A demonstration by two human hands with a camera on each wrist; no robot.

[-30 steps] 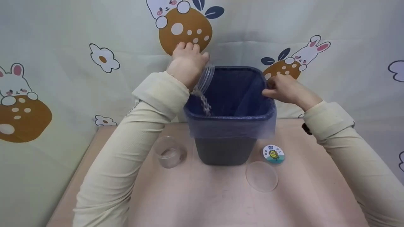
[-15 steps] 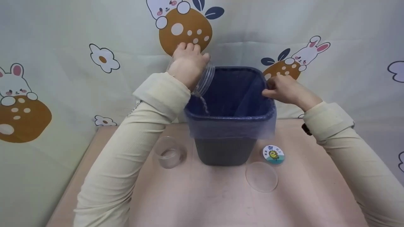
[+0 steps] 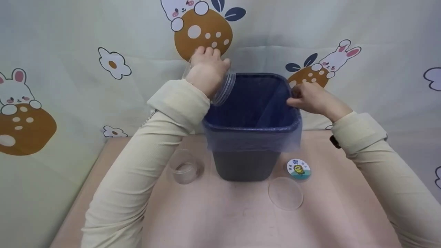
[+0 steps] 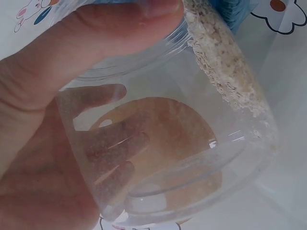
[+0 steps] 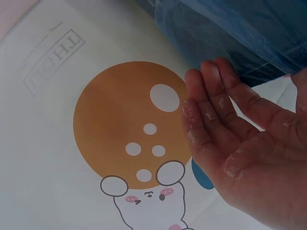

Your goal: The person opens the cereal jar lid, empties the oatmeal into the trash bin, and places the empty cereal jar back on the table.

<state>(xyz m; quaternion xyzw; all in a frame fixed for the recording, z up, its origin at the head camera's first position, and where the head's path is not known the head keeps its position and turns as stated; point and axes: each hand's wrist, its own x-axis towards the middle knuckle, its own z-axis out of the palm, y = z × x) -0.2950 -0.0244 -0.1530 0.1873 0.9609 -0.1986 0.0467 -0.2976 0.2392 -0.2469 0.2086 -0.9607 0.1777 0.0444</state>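
Note:
A clear plastic jar (image 3: pixel 227 90) lies tipped on its side in my left hand (image 3: pixel 208 70), its mouth over the left rim of a trash can (image 3: pixel 245 167). Fingers and thumb wrap round the jar. Through its wall in the left wrist view, pale oat-like flakes (image 4: pixel 225 62) lie along the low side towards the mouth. A blue-tinted bag (image 3: pixel 255 140) lines the can and folds down over its rim. My right hand (image 3: pixel 311 98) grips the lined rim on the right; in the right wrist view its fingers lie outside the bag, with white crumbs on the skin.
On the pinkish table (image 3: pixel 213 224), a clear cup (image 3: pixel 185 168) stands left of the can. To the can's front right lie a round printed lid (image 3: pixel 298 168) and a clear disc (image 3: pixel 286 194). A patterned cloth (image 3: pixel 69 41) hangs close behind.
A stream of flakes fell from the jar into the can, thinned, and no longer shows in the head view. The left hand and jar have shifted very slightly right; the right hand stays put.

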